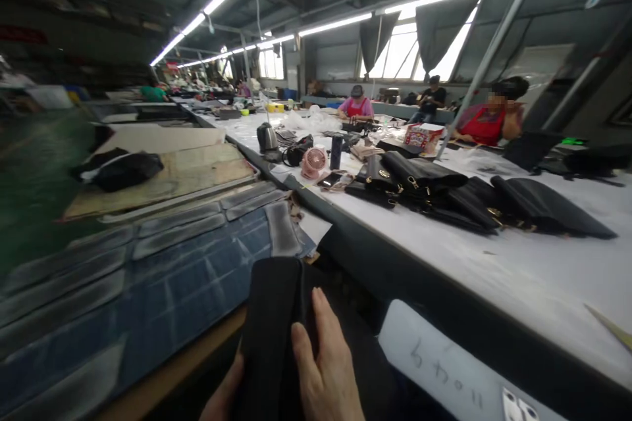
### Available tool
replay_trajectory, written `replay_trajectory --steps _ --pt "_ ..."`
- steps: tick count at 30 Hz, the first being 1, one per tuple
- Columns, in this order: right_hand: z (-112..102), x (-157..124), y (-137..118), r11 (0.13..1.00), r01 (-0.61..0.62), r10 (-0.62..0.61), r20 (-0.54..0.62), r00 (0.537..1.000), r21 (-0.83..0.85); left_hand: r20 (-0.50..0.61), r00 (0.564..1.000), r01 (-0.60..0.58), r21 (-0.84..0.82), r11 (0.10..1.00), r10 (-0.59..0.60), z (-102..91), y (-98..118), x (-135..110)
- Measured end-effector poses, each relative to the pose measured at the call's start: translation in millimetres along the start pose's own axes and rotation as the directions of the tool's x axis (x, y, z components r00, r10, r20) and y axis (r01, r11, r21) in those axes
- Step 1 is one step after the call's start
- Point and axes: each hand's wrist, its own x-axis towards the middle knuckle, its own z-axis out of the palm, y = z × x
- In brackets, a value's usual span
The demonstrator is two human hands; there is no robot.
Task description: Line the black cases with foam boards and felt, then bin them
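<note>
A black, leather-like bag piece (270, 322) stands upright at the bottom middle, with a folded or rounded top edge. My right hand (326, 358) presses against its right side, thumb and fingers lying along a seam or fold. At the lower left edge of the piece, my left hand (224, 391) grips it; most of those fingers are hidden behind it or out of view. More dark material spreads to the right of my right hand, too dark to make out. Just left, grey strips (180, 233) lie in rows on a blue board (197, 270).
A long white-topped table (494, 276) runs along the right, bearing a pile of black leather bags (419, 184), a pink fan (314, 162), a phone (332, 179) and a kettle (267, 138). A white machine part (444, 362) juts in at lower right. People in red aprons sit across the table.
</note>
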Motion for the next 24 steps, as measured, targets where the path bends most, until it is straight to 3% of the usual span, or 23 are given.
replay_trajectory --steps 4,6,11,16,20,24 --pt "5 18 -18 0.987 0.056 -0.045 -0.075 0.996 0.154 0.246 0.962 -0.098 -0.085 0.992 0.116 31.9 25 0" --pt "0 26 -23 0.974 0.111 -0.087 -0.126 0.988 0.198 0.305 0.935 -0.147 -0.129 0.981 0.18 47.5 31 -1" --pt "-11 26 -10 0.962 0.182 -0.132 -0.24 0.962 0.205 0.226 0.913 -0.324 -0.105 0.94 0.34 67.9 16 6" --pt "-23 17 14 0.981 0.08 -0.029 -0.271 0.962 0.178 0.121 0.855 -0.519 0.216 0.827 0.505 74.6 -7 8" --pt "-35 15 28 0.975 0.007 0.064 -0.31 0.949 0.223 0.134 0.785 -0.604 0.383 0.7 0.604 85.7 -16 1" --pt "-45 15 33 0.946 -0.066 0.166 -0.299 0.94 0.317 0.173 0.752 -0.636 0.44 0.633 0.636 95.2 -22 4"
